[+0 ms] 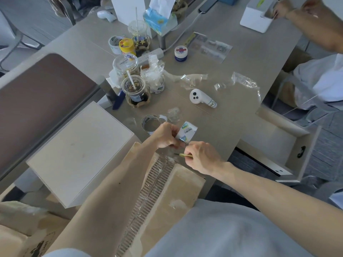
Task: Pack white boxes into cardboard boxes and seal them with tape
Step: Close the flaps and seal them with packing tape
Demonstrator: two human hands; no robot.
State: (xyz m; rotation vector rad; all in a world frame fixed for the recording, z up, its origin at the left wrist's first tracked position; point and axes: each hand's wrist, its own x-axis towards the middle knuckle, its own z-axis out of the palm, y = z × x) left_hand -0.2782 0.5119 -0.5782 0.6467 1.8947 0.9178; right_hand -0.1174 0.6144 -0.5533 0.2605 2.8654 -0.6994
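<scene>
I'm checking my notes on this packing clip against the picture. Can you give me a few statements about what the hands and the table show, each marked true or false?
1. The left hand holds a roll of clear tape with a white and blue label. True.
2. The right hand is empty. False: it pinches a small yellowish tool near the tape.
3. Clear tape already runs along the seam of the brown cardboard box under the arms. True.
4. The white handheld controller lies inside the cardboard box. False: it lies on the grey table, beyond the hands.
5. The plain white box sits to the left of the hands. True.
</scene>
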